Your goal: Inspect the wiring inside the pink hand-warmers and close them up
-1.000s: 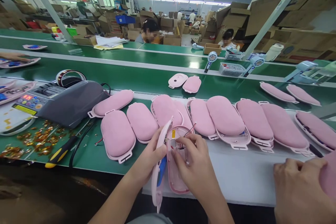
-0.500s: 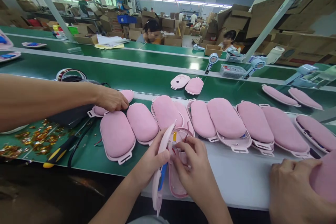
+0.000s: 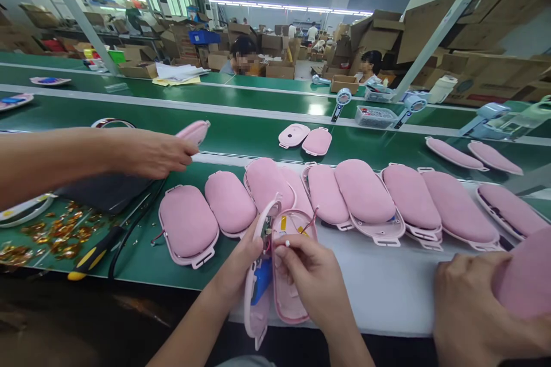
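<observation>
My left hand (image 3: 239,266) is closed on a pink casing half (image 3: 249,312), tilted up on its edge. A blue battery (image 3: 262,282) and a small circuit board (image 3: 267,228) show on its inner side. Against it lies the other pink half-shell (image 3: 286,295), inside up, with yellow tape (image 3: 283,222) and red wires (image 3: 310,222). Above this shell my right hand (image 3: 316,275) pinches a small white connector (image 3: 287,243) between thumb and finger; its remaining fingers curl below, partly hiding the wires.
Several pink casings (image 3: 365,192) line the bench. A co-worker's hand (image 3: 159,155) at left holds a pink piece (image 3: 193,132); another person's hand (image 3: 469,298) grips a pink casing (image 3: 525,281) at right. A yellow-black screwdriver (image 3: 97,252) lies near gold scraps (image 3: 55,235).
My left hand has turned the casing half so its inside shows more. My right hand has drawn the white connector into view. The co-worker at left has lifted a pink piece from the bench.
</observation>
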The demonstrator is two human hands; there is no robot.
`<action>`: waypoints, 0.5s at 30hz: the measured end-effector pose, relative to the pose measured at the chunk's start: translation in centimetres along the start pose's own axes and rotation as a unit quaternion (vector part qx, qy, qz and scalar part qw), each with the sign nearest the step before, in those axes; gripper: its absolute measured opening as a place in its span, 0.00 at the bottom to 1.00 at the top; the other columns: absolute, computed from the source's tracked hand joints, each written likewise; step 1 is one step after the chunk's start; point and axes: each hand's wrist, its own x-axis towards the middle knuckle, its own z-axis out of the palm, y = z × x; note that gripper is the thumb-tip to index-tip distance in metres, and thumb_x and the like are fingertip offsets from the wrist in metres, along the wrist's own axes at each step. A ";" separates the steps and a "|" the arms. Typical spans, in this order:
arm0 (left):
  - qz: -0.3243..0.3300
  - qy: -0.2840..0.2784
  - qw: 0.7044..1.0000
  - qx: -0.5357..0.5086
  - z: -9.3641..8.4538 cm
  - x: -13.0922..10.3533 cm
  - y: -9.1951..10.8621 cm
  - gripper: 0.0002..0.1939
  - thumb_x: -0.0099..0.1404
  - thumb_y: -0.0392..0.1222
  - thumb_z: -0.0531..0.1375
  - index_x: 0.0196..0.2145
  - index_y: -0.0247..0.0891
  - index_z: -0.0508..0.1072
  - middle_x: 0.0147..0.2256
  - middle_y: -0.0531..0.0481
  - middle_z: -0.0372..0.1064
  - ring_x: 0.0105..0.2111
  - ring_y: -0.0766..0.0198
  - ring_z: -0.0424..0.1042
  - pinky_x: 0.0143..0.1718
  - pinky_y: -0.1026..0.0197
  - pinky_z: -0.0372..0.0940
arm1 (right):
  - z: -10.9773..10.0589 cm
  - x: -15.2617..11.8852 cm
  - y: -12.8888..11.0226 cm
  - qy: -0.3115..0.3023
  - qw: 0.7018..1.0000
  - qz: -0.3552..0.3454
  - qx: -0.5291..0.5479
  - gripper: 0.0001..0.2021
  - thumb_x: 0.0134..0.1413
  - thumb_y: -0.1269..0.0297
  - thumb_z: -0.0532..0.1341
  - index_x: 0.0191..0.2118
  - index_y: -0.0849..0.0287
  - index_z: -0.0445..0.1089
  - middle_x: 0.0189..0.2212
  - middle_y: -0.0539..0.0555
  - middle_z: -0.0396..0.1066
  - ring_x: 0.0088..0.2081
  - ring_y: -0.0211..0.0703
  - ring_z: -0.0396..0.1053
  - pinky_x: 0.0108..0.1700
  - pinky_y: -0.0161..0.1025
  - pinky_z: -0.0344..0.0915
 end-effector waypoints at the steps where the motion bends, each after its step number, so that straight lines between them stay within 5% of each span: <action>1: -0.006 -0.006 1.000 -0.008 0.1 0.0 0.0 0.40 0.54 0.56 0.66 0.61 0.44 0.60 0.43 0.44 0.75 0.43 0.50 0.74 0.47 0.51 0.67 | 0.1 0.2 -0.3 -0.015 0.997 0.060 0.044 0.07 0.54 0.63 0.61 0.39 0.57 0.72 0.25 0.49 0.72 0.25 0.37 0.69 0.28 0.33 0.67; 4: -0.021 -0.008 0.999 -0.024 0.3 -0.1 0.1 0.43 0.54 0.56 0.66 0.63 0.44 0.55 0.42 0.43 0.75 0.41 0.50 0.75 0.47 0.49 0.67 | 0.1 0.9 -0.8 -0.010 0.985 0.149 0.086 0.11 0.49 0.59 0.63 0.37 0.59 0.70 0.20 0.46 0.68 0.20 0.34 0.64 0.23 0.31 0.62; 15: -0.003 0.006 1.000 0.017 -0.3 -0.1 0.1 0.36 0.55 0.55 0.65 0.58 0.41 0.65 0.45 0.42 0.76 0.53 0.46 0.69 0.57 0.46 0.60 | -0.7 2.8 -2.0 -0.074 0.993 0.072 -0.064 0.08 0.49 0.66 0.55 0.24 0.60 0.68 0.19 0.47 0.60 0.24 0.34 0.56 0.24 0.31 0.54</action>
